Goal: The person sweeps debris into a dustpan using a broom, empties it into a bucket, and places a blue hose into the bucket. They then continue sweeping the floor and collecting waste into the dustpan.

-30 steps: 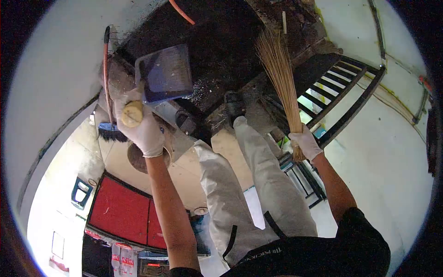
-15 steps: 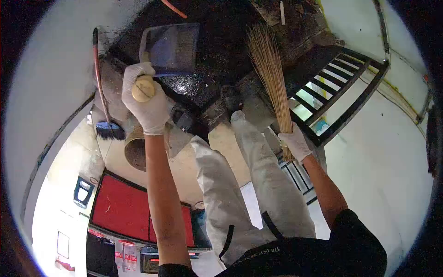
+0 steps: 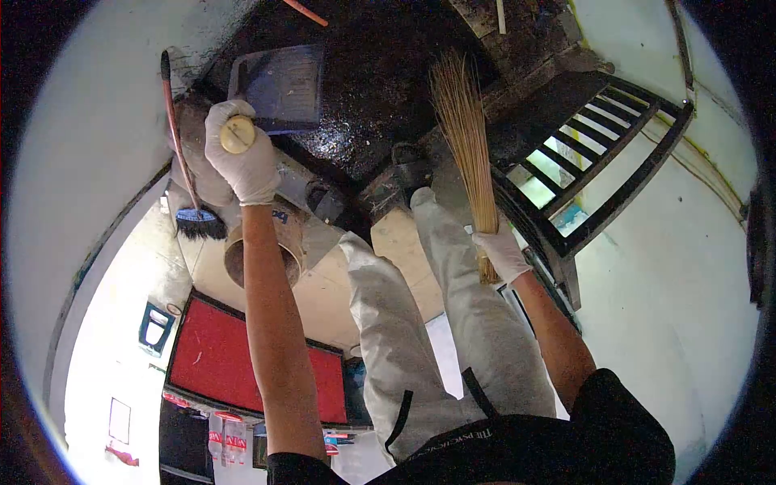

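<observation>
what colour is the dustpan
Dark blue dustpan, with a pale yellow handle end gripped in the gloved left hand; the head view shows it.

A dark, wet slab (image 3: 380, 89) strewn with grit fills the far middle. To its right a black metal grille (image 3: 602, 153) with parallel bars sits tilted, and daylight shows through its gaps. A pale plastered wall (image 3: 687, 307) fills the right and another pale wall (image 3: 81, 162) the left. Near left, a red panel (image 3: 214, 364) lies beside the tan floor (image 3: 323, 307) in bright sun.
</observation>
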{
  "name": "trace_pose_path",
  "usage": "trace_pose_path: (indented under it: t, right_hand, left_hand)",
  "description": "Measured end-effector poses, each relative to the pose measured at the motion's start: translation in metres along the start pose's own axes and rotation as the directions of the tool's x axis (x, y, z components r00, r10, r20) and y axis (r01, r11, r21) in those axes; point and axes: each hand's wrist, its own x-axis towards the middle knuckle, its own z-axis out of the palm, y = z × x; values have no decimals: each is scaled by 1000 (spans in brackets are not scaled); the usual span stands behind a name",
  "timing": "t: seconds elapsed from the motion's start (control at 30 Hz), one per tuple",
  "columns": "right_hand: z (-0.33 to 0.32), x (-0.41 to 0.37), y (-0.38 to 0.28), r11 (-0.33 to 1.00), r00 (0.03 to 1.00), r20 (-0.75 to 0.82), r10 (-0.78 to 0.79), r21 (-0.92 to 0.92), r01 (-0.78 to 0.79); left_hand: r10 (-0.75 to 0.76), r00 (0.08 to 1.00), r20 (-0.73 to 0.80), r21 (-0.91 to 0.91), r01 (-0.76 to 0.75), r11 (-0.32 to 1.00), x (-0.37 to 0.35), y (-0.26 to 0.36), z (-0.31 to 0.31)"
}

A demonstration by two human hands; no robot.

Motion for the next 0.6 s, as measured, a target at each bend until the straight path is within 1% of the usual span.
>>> trace_pose_path:
  t: [0.07,0.1,0.13,0.17,0.23,0.27,0.3,0.33,0.37,0.4,0.43,0.47,0.5,0.57,0.6]
  right_hand:
    - [5,-5,-11,999,998,-25,53,-6,-53]
    - [6,-4,-13,999,998,-25,53,-4,-53]
    - [7,-3,-16,988,989,11,148,29,-148]
    - [11,-3,-19,968,969,55,241,59,-244]
    - [16,-2,-20,964,964,86,253,66,-259]
    - [18,-1,-21,959,958,109,267,71,-276]
    - [24,5,-15,959,958,107,265,78,-274]
    - [32,11,-7,973,969,119,216,52,-223]
    - [39,17,1,985,977,134,167,27,-172]
    - [41,17,-7,984,977,133,167,34,-173]
    - [44,16,-23,973,960,176,218,42,-229]
    - [48,13,-38,958,938,222,267,49,-284]
    - [52,11,-47,957,938,227,263,59,-283]
    - [61,4,-57,881,902,351,252,303,-364]
    - [70,3,-54,875,899,360,250,313,-369]
  left_hand:
    - [-27,1000,9,-15,27,1000,2,4,1]
    - [-31,999,13,43,31,999,4,5,4]
    - [-36,999,18,104,34,994,6,6,5]
    - [-36,999,21,110,34,993,7,3,6]
    - [100,994,44,104,-104,989,10,-6,12]
    - [103,994,46,106,-108,989,10,-8,11]
    - [43,998,35,54,-44,998,12,-8,11]
    - [-20,999,30,-3,20,1000,12,-8,14]
    - [-16,999,36,-6,17,1000,13,-9,15]
    - [28,997,76,51,-32,998,14,-13,14]
    - [73,991,116,107,-85,991,16,-14,13]
    - [80,990,120,111,-93,990,16,-14,13]
    - [76,989,127,142,-94,985,15,-12,12]
    - [76,986,148,177,-102,979,12,-8,12]
    - [73,982,175,193,-107,975,11,-8,10]
